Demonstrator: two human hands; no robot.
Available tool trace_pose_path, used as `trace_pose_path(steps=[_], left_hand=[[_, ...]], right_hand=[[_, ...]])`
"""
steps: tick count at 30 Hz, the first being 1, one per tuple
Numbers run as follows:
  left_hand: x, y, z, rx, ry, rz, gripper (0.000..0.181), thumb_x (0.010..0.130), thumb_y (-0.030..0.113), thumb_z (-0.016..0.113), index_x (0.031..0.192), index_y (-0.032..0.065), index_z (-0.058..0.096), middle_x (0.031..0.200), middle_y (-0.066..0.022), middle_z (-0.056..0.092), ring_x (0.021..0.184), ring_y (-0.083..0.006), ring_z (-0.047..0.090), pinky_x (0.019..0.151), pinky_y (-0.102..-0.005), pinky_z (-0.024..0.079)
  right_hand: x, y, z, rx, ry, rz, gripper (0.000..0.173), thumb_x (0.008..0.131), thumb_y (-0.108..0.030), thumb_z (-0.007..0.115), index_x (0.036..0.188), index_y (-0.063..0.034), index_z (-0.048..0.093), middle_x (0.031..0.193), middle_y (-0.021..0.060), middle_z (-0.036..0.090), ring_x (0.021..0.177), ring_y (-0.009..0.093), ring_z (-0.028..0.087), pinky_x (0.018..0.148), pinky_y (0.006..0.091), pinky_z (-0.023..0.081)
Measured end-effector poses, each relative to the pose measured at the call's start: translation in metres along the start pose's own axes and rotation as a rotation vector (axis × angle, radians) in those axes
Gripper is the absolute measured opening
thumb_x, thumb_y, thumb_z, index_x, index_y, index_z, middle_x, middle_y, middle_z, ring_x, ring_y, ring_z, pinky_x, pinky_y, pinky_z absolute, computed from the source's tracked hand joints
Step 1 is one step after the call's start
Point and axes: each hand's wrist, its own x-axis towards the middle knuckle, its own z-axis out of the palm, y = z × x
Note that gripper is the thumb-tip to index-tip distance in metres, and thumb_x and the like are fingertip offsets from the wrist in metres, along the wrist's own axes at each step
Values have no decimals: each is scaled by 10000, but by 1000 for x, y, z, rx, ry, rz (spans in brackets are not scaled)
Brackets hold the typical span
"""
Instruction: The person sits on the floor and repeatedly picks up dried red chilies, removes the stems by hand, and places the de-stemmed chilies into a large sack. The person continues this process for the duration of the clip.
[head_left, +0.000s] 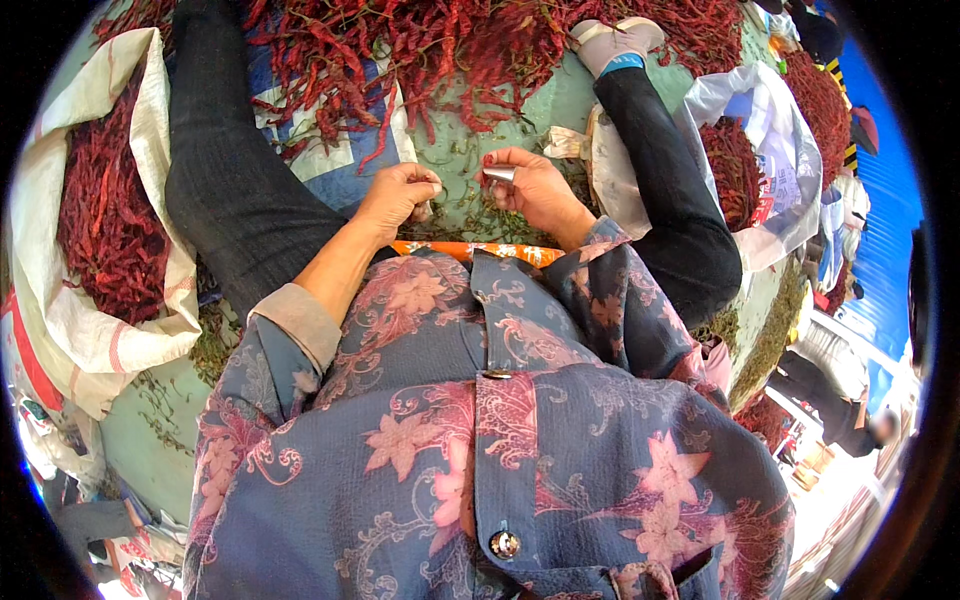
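My left hand (396, 201) hovers above the littered floor before my lap, thumb and index finger pinched together. Something pale shows at its fingertips, too small to tell what it is. To its right, my right hand (541, 190) has curled fingers and wears a shiny metal finger sleeve (499, 173). A bit of dried red chili (487, 160) shows at its fingertips, mostly hidden by the sleeve and fingers. The two hands are apart. Beyond them spreads a large heap of dried red chilies (450, 52), partly on a blue and white sheet (330, 176).
An open white woven sack (161, 97) of chilies (112, 217) stands left of my bent leg. Right of my other leg is a pale plastic sack (795, 150) holding chilies (727, 172). Green stems (495, 221) litter the floor. Another person (825, 397) is at the far right.
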Motion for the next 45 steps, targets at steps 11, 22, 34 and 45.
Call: trace_pose_path(steps=[11, 22, 34, 45], left_hand=[[0, -1, -2, -5, 18, 2, 76, 791, 67, 619, 836, 28, 573, 641, 5, 490, 490, -76, 428, 450, -244, 393], [1, -2, 0, 10, 35, 9, 72, 795, 71, 617, 801, 39, 552, 624, 2, 476, 495, -77, 433, 446, -245, 386], [0, -4, -6, -42, 56, 19, 77, 795, 80, 618, 812, 41, 554, 618, 4, 480, 486, -88, 440, 455, -247, 382], [-3, -1, -6, -46, 49, 6, 79, 795, 90, 618, 811, 46, 555, 628, 2, 479, 499, -93, 452, 470, -255, 398]], right_hand=[[-89, -113, -100, -794, 517, -635, 365, 722, 47, 418, 1040, -29, 581, 936, 87, 635, 772, 145, 588, 686, 281, 475], [-47, -46, -98, -1757, 379, -513, 144, 724, -125, 545, 853, -96, 602, 843, 127, 635, 759, 312, 628, 665, 432, 509], [3, 32, -41, -1653, 278, -282, 147, 697, -121, 569, 822, -45, 585, 838, 167, 602, 795, 347, 601, 671, 435, 467], [-126, -130, -139, -1546, 824, -590, 148, 756, -170, 581, 857, -64, 608, 823, 159, 623, 785, 349, 606, 695, 410, 482]])
